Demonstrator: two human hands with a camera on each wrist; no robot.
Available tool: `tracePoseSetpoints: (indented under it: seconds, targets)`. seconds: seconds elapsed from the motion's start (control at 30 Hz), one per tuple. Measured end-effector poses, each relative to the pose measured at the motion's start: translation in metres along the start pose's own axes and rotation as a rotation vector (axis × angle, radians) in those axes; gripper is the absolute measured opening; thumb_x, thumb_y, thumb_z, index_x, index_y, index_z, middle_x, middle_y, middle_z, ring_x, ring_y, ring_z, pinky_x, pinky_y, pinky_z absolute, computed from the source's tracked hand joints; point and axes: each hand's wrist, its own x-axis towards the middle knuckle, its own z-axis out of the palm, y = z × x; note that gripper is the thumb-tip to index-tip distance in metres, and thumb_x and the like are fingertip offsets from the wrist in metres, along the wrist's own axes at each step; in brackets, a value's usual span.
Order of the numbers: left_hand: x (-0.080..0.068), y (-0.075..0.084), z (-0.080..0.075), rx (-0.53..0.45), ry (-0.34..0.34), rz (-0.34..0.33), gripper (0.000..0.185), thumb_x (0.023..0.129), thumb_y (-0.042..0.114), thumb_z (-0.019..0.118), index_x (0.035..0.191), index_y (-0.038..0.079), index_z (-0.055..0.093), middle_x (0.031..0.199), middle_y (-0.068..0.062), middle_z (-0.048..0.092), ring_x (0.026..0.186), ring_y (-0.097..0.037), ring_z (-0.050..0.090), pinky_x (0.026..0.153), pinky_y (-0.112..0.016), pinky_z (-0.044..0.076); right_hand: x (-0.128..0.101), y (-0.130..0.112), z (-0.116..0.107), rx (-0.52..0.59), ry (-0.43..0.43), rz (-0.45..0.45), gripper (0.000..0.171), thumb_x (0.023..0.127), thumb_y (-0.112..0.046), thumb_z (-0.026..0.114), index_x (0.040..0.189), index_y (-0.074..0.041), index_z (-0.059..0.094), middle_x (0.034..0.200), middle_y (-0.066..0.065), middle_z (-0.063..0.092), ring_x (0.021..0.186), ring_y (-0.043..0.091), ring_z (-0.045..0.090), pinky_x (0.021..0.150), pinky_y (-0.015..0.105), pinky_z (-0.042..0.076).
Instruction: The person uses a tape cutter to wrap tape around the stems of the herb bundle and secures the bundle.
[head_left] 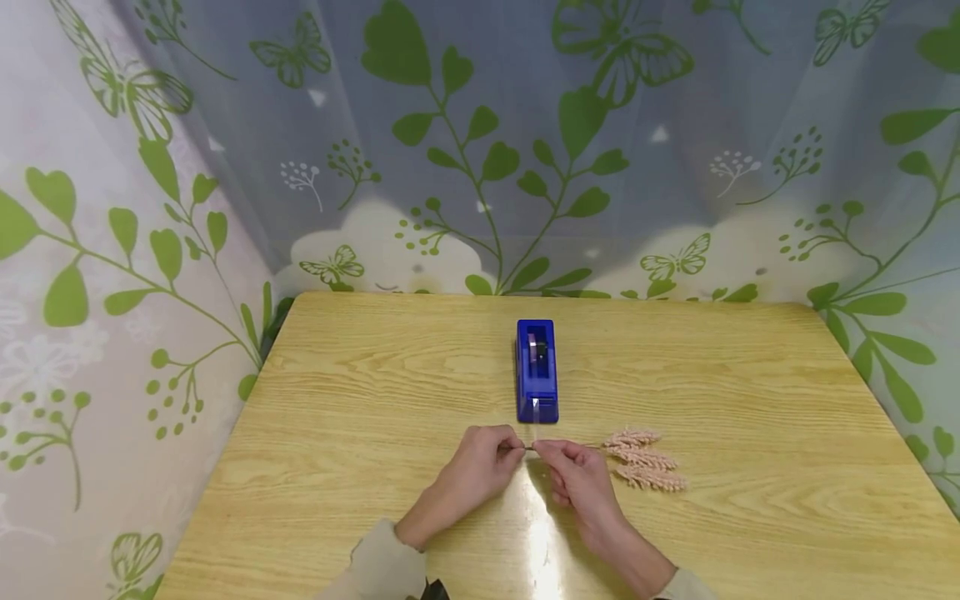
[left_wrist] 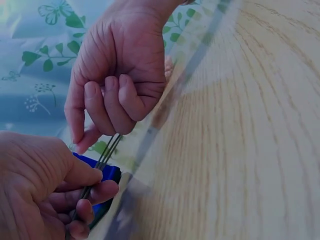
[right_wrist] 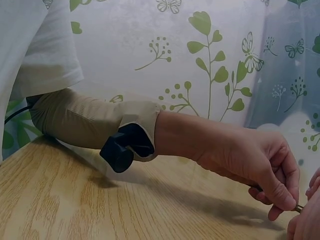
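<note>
My left hand [head_left: 478, 460] pinches the thin dark stems [left_wrist: 106, 154] between thumb and fingers. Pinkish flower sprigs [head_left: 643, 458] at the far end of these stems lie to the right, beyond my right hand [head_left: 588, 485]. A strip of clear tape [head_left: 536, 429] runs from the front of a blue tape dispenser [head_left: 537, 408] down to the stems. At that crossing my right thumb and index finger pinch the tape, with the other fingers curled in. Both hands work close together just in front of the dispenser.
The wooden table [head_left: 360, 375] reaches back to a curtain [head_left: 480, 167] printed with green leaves and butterflies. More of the same cloth hangs at both sides. A black device [right_wrist: 125, 147] is strapped at the left wrist, over the beige sleeve [right_wrist: 85, 117].
</note>
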Motion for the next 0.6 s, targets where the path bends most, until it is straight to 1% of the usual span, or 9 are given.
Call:
tracePoseSetpoints:
  seconds: [0.17,0.37,0.6]
  targets:
    - [0.002,0.003,-0.001,-0.012,0.024,-0.014,0.008,0.095,-0.003,0.070,0.092,0.001,0.076,0.085,-0.009,0.077,0.067,-0.003,0.063,0.064,-0.018,0.055,0.000,0.000,0.001,0.003,-0.001,-0.007,0.021,0.095,-0.021,0.077,0.101,-0.001,0.073,0.056,-0.007,0.039,0.050,0.005,0.031,0.048,0.020,0.026]
    - [0.005,0.009,0.001,0.003,0.032,-0.008,0.008,0.095,-0.002,0.069,0.094,0.001,0.076,0.087,-0.010,0.077,0.066,-0.002,0.060,0.063,-0.018,0.054,0.001,0.001,0.000,0.021,0.014,-0.017,0.015,0.094,-0.018,0.077,0.097,-0.004,0.074,0.055,-0.008,0.039,0.049,0.005,0.031,0.047,0.020,0.026]
    - [0.010,0.012,0.001,0.021,0.044,-0.017,0.008,0.095,-0.001,0.070,0.093,0.004,0.076,0.089,-0.007,0.077,0.060,-0.001,0.055,0.056,-0.018,0.051,0.001,0.003,0.001,0.023,0.003,-0.019,0.021,0.093,-0.020,0.078,0.101,0.000,0.075,0.054,-0.008,0.041,0.049,0.005,0.032,0.047,0.020,0.026]
